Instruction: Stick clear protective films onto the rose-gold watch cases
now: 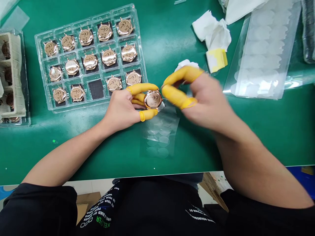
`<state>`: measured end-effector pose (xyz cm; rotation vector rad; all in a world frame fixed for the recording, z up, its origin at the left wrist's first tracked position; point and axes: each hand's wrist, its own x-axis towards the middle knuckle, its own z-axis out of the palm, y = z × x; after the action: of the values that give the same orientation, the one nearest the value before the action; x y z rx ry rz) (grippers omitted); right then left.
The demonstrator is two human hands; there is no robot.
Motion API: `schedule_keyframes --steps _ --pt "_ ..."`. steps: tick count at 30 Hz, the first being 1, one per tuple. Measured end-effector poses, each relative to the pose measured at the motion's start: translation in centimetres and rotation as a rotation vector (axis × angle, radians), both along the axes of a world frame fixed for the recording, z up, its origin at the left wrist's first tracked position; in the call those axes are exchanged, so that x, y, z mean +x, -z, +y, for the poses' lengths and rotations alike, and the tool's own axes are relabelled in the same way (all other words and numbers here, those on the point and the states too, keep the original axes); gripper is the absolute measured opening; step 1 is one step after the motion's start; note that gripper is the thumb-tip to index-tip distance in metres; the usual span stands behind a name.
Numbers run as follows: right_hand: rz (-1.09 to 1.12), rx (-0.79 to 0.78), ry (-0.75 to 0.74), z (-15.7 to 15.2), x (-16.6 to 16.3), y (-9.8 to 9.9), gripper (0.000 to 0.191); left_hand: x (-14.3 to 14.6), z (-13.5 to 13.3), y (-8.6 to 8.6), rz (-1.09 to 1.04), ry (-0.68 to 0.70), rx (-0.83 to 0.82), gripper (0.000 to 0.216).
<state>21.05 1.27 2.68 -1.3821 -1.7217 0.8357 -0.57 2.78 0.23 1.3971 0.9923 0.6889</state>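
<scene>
My left hand [125, 106], with yellow finger cots on several fingers, is closed around the rim of a rose-gold watch head [154, 99]. Its back, with a CE mark, faces up. Just right of it, my right hand [197, 91] has cotted thumb and finger pinched together, slightly blurred; what they hold, if anything, cannot be made out. Under the watch lies a clear sheet of round films [158, 141]. Left of my hands stands a clear plastic tray [141, 49] of similar watch heads, backs up; one front-row compartment shows only a black pad [96, 89].
A second tray stack [17, 75] with watches stands at the far left. Crumpled white tissue [214, 32] and a yellow-and-white piece [216, 60] lie at the upper right. Larger sheets of round films [263, 55] lie farther right. The table's front edge runs close to my body.
</scene>
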Motion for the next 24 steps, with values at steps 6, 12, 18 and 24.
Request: schedule_keyframes --steps 6,12,18,24 --pt "-0.536 -0.127 0.667 2.5 5.3 -0.6 0.027 0.0 0.1 0.0 0.001 0.0 -0.008 0.061" --pt "-0.699 -0.366 0.67 3.2 6.2 0.5 0.043 0.0 0.1 0.0 -0.014 -0.008 -0.024 0.061" --pt "-0.428 -0.379 0.71 3.9 6.9 0.6 0.042 0.0 0.1 0.0 -0.029 -0.011 -0.043 0.063" --pt "-0.516 -0.119 0.665 4.9 6.7 3.4 0.045 0.0 0.1 -0.1 -0.031 -0.021 -0.055 0.061"
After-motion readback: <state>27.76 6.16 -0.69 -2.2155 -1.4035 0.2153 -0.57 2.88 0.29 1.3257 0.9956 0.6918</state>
